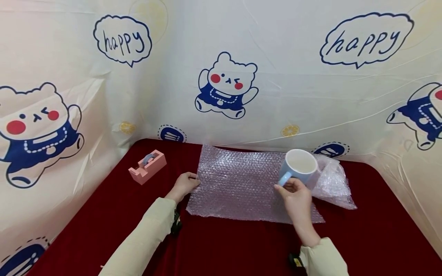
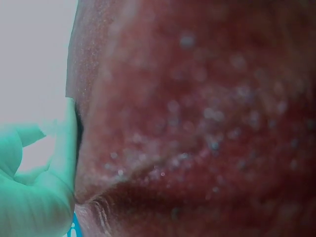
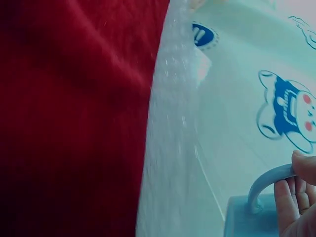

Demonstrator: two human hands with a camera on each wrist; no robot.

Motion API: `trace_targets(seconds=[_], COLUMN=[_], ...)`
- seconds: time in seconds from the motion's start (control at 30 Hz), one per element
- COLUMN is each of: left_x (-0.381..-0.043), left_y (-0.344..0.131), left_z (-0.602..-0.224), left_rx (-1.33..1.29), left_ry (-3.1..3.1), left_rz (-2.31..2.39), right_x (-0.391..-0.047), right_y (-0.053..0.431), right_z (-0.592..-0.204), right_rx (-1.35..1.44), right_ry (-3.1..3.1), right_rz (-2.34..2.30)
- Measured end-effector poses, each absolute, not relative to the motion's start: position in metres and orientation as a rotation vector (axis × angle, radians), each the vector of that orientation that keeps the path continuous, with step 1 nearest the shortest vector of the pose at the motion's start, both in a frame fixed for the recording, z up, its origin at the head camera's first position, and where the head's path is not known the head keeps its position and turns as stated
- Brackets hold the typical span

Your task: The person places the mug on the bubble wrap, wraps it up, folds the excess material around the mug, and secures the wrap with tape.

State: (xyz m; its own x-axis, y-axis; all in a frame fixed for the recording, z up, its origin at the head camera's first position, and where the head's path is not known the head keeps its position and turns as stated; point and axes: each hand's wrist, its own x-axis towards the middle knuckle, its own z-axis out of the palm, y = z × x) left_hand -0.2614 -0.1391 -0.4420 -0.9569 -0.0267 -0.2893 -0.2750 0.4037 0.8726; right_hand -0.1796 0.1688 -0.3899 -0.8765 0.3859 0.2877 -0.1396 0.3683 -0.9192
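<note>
A sheet of bubble wrap (image 1: pixel 235 184) lies spread on the dark red cloth. My left hand (image 1: pixel 186 184) is at its left edge, with thumb and fingertips pinching the border. In the left wrist view that hand (image 2: pixel 42 182) sits beside the sheet (image 2: pixel 197 123), and a crease runs toward it. My right hand (image 1: pixel 297 199) holds a light blue mug (image 1: pixel 293 168) by its handle, over the right part of the sheet. The mug's mouth faces up and its inside is white. From the right wrist, thumb and fingers close round the mug's handle (image 3: pixel 269 180).
A pink tape dispenser (image 1: pixel 148 166) with a roll in it stands at the back left of the table. More bubble wrap (image 1: pixel 333 184), bunched up, lies right of the sheet, behind the mug. A printed white curtain (image 1: pixel 283 99) closes off the back and sides.
</note>
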Motion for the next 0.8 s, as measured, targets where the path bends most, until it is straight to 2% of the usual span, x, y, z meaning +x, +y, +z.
trace_targets(seconds=[0.37, 0.8], left_x=[-0.264, -0.263], left_y=[-0.140, -0.140], left_z=[-0.447, -0.448], left_rx=[-0.282, -0.257], left_ry=[2.394, 2.383], left_rz=[1.622, 1.640], right_x=[-0.208, -0.223], right_y=[0.118, 0.089], right_z=[-0.411, -0.434], right_rx=[-0.184, -0.296], right_ry=[-2.252, -2.236], right_rz=[1.537, 1.544])
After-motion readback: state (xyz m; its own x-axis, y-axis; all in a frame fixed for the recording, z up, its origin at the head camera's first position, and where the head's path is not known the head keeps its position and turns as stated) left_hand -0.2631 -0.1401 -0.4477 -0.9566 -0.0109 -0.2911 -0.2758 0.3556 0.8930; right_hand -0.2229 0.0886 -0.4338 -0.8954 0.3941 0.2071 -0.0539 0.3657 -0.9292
